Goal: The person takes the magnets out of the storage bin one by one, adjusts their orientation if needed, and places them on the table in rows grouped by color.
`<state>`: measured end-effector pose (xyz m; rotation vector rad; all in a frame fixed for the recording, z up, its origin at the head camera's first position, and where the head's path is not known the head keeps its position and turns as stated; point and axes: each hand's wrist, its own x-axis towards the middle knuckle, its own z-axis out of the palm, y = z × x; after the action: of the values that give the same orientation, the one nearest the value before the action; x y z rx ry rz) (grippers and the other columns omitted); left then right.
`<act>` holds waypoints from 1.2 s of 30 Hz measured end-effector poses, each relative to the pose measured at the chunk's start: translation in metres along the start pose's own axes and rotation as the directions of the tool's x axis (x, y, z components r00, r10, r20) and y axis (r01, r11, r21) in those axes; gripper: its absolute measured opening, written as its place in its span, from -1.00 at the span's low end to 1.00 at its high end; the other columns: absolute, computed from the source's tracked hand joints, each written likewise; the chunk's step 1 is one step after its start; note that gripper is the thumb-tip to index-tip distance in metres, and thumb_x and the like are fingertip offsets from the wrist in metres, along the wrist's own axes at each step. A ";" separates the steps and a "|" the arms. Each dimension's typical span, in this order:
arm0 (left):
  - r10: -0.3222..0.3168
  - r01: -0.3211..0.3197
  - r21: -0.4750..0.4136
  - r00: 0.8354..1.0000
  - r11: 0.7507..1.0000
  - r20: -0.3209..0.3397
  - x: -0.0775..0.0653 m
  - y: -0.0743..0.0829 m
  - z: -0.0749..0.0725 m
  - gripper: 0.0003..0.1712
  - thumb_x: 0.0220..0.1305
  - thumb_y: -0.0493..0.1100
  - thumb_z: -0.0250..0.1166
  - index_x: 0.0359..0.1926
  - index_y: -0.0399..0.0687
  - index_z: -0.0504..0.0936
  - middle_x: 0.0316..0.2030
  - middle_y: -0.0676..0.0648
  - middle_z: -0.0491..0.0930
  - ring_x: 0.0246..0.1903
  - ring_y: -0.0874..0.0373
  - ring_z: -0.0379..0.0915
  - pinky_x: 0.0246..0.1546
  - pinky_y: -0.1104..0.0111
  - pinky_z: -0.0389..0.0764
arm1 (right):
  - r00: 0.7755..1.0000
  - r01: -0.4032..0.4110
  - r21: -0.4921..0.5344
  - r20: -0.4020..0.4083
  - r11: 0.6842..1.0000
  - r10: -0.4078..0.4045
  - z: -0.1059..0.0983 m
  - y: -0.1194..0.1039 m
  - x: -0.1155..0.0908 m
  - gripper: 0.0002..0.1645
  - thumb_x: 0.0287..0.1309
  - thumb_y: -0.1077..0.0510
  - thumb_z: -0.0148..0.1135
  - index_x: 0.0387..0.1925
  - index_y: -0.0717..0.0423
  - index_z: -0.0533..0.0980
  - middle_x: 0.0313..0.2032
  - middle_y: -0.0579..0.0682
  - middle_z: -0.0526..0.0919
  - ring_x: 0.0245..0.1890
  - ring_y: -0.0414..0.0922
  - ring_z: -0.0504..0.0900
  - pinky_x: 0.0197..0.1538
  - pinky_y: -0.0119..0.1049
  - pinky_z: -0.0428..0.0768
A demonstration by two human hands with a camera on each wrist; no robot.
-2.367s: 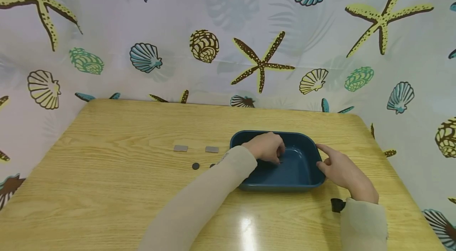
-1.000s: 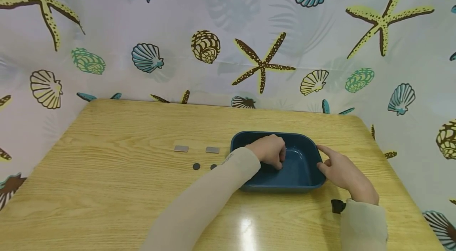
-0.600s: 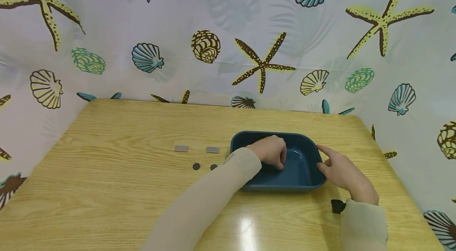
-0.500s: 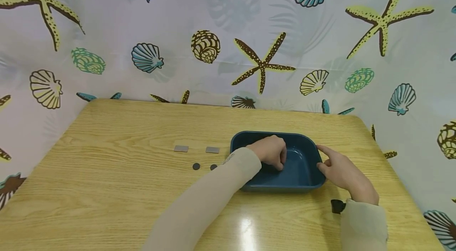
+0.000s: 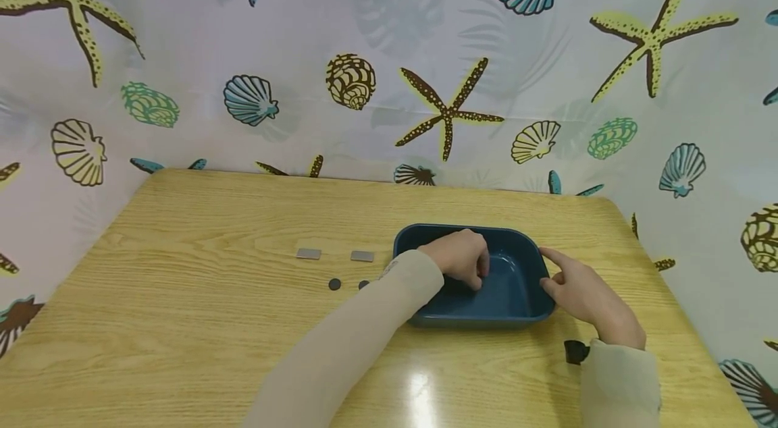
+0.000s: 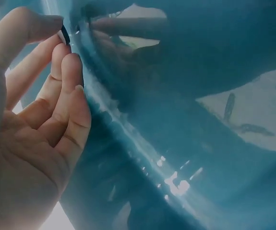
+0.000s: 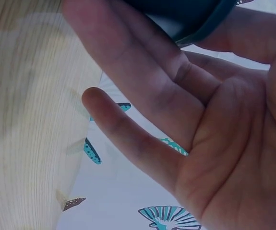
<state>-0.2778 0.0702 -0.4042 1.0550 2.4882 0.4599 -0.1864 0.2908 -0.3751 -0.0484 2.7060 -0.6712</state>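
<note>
In the head view, my left hand (image 5: pixel 460 258) reaches over the near left side of a dark blue rectangular bin (image 5: pixel 474 322) and down inside it. The left wrist view shows its thumb and index finger pinching a small thin black disc (image 6: pixel 65 35), seen edge-on, close to the bin's glossy wall (image 6: pixel 142 110). The other fingers bend loosely. My right hand (image 5: pixel 580 289) holds the bin's right end, thumb at the rim; in the right wrist view its fingers lie along the outside of the bin (image 7: pixel 176 19), little finger apart.
Left of the bin, two small grey rectangular plates (image 5: pixel 308 254) lie in a row on the wooden table (image 5: pixel 182 320). Nearer sit two black discs (image 5: pixel 335 284), one partly behind the left sleeve. A shell-and-starfish curtain (image 5: pixel 292 23) hangs behind the table.
Over the last seconds my left hand has shifted slightly right and down within the bin, its fingers closer to the bottom. The right hand and the bin have stayed in place.
</note>
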 end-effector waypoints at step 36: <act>0.124 -0.122 0.023 0.974 0.992 -0.190 -0.058 0.016 -0.071 -0.83 0.29 -0.14 0.42 -0.11 -0.02 0.80 -0.18 0.04 0.77 -0.20 0.25 0.63 -0.05 0.45 0.63 | 1.000 0.020 -0.028 -0.009 0.999 -0.020 0.001 -0.002 0.001 -0.22 0.51 0.15 0.05 0.60 0.25 0.03 0.02 0.33 0.68 -0.10 0.03 0.71 -0.11 -0.07 0.61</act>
<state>-0.2653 0.0279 -0.3228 1.2267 2.6025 0.6113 -0.1866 0.2882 -0.3754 -0.0794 2.7269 -0.6406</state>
